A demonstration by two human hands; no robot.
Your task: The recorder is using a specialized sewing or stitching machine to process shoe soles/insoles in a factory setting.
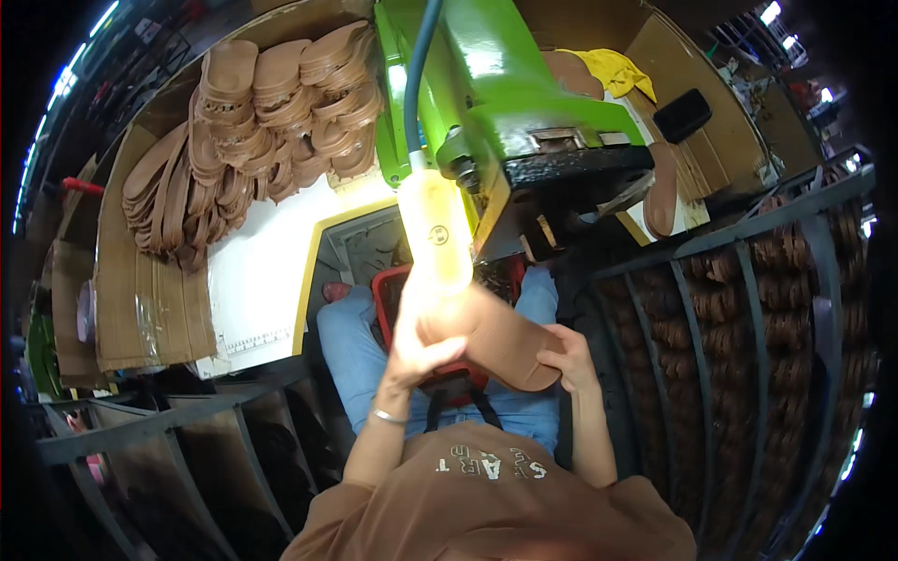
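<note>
Between my two hands is a brown shoe sole point(500, 341), held over my lap and tilted under the bright lamp point(436, 224). My left hand point(418, 341) grips its left end, with the thumb lying across the face; glare from the lamp washes out part of these fingers. At the right end, my right hand point(566, 358) pinches the rounded edge between thumb and fingers. A green machine point(524, 103) with a black head stands just beyond the sole. Below my hands a red basket point(385, 280) sits between my knees, partly covered by the sole and my arms.
Stacks of brown soles point(281, 103) fill a cardboard-walled bench at the left. A yellow cloth point(617, 73), a black phone point(683, 116) and another brown sole point(660, 192) lie at the right. Metal racks point(767, 299) flank me, the right one loaded with brown pieces.
</note>
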